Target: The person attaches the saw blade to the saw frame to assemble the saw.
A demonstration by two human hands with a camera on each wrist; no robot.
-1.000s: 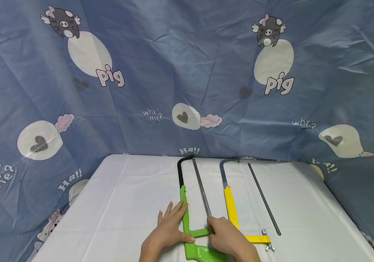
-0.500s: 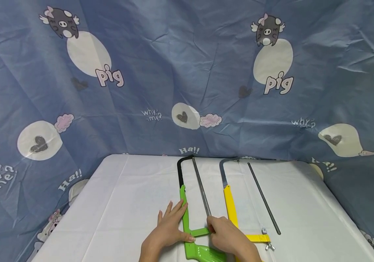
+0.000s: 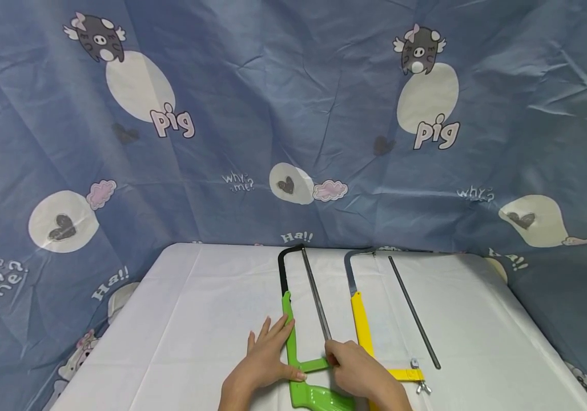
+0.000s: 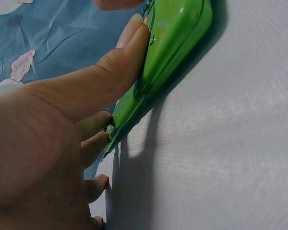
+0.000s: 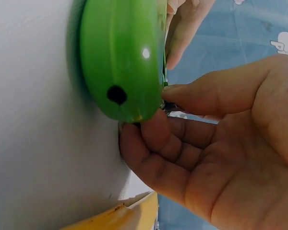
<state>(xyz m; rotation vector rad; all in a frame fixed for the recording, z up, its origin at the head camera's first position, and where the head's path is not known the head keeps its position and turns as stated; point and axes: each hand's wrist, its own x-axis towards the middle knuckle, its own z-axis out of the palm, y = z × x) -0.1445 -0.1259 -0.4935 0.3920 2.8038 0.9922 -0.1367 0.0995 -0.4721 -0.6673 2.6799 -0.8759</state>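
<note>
A green hacksaw with a black front lies on the white table. Its narrow dark blade runs from the far tip of the frame toward my right hand. My left hand rests on the green frame, fingers spread, and the thumb lies against the frame in the left wrist view. With curled fingers and thumb, my right hand pinches a small dark metal fitting by the end of the frame's lower arm. Those fingers mostly hide its shape. The green handle stands close in front in the right wrist view.
Right of the green hacksaw lies a yellow hacksaw, partly covered by my right forearm, with a wing nut on its lower arm. Farther right is a loose dark blade. A blue patterned cloth hangs behind the table.
</note>
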